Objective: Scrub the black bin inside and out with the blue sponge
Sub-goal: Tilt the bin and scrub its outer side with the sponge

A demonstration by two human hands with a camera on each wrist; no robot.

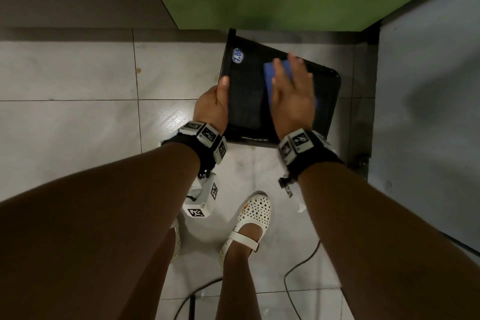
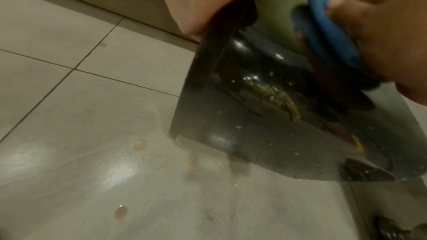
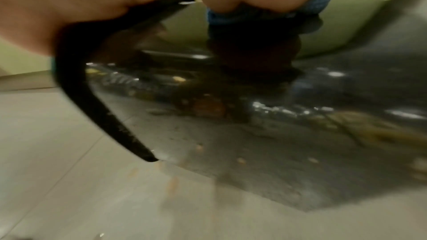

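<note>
- We read "7.8" on an oval sticker (image 1: 238,55) stuck to the black bin (image 1: 249,101).
- Our left hand (image 1: 211,104) grips the bin's rim, holding it tilted above the tiled floor (image 1: 78,73).
- Our right hand (image 1: 292,93) presses the blue sponge (image 1: 270,73) flat against the bin's side, fingers straight.
- The left wrist view alone shows brown drips (image 2: 140,144) on the floor.

bare forearms, black wristbands (image 1: 207,148) with white tag blocks, white perforated shoes (image 1: 249,223)
</note>
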